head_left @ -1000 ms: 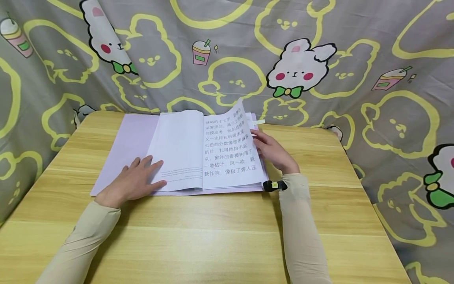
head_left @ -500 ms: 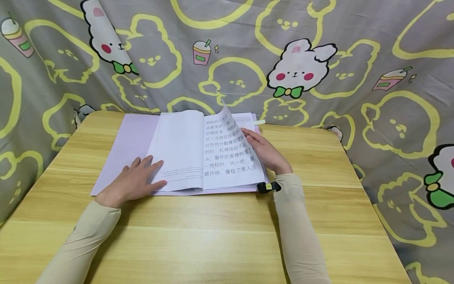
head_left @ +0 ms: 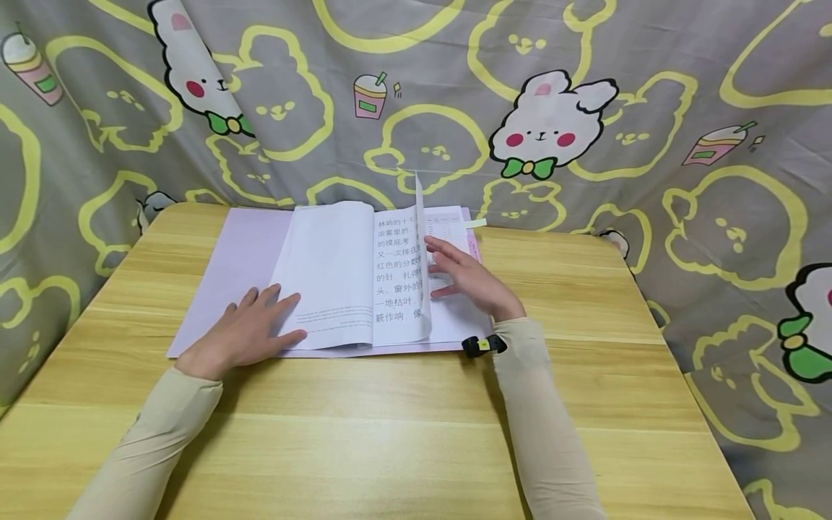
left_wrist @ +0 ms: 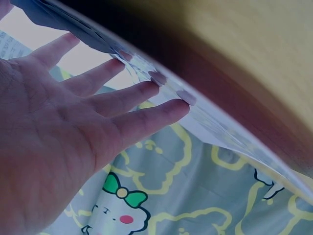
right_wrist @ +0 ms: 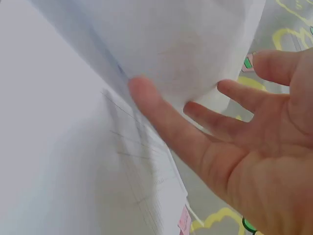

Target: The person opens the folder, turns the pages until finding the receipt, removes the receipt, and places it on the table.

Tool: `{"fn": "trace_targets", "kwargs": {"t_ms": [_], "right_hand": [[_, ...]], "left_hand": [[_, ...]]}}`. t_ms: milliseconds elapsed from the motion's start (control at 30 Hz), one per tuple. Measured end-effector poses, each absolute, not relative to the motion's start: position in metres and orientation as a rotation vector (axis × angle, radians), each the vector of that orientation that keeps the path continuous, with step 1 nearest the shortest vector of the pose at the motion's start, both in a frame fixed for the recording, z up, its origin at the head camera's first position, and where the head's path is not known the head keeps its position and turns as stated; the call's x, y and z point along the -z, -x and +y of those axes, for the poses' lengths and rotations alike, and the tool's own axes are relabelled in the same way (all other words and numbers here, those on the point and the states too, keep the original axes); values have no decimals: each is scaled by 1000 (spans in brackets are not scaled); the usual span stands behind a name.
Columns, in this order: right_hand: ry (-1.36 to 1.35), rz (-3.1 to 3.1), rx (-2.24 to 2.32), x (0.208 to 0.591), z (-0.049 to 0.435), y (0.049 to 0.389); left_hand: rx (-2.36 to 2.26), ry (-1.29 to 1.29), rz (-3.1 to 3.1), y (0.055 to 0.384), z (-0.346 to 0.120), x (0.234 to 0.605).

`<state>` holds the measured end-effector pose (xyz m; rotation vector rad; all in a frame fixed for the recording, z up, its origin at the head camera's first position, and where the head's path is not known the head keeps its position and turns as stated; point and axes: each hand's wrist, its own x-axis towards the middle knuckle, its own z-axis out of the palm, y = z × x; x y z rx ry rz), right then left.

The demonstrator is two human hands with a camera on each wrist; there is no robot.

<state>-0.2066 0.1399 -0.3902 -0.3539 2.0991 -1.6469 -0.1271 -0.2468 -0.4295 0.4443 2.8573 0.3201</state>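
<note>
On the tabletop (head_left: 338, 440) we see the left hand (head_left: 243, 328), fingers spread, grasping nothing, resting on the left side of an open book (head_left: 331, 274). The right hand (head_left: 471, 282), unclenched, has fingers against a half-raised page (head_left: 399, 282). The book reaches the far edge, nearer the left corner; behind hangs a patterned curtain (head_left: 435, 79).

Raised page (head_left: 401, 285): thin paper, smooth and matt. Cover (head_left: 234, 267): smooth, plastic or card, cannot tell which; tabletop (head_left: 364, 426): wood-grain, smooth, with a soft gloss. Curtain (head_left: 442, 79): cloth, lightly creased, faint sheen; sleeves (head_left: 549, 412): thin matt cloth, wrinkled; wrist device (head_left: 479, 347): plastic-looking, finish too small to tell
</note>
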Motion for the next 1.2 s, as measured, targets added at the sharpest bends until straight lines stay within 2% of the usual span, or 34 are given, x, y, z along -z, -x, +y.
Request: {"fn": "trace_targets", "kwargs": {"t_ms": [1200], "right_hand": [[436, 2367, 1383, 411, 106, 198]], "left_hand": [[-329, -436, 2852, 126, -247, 428]]}}
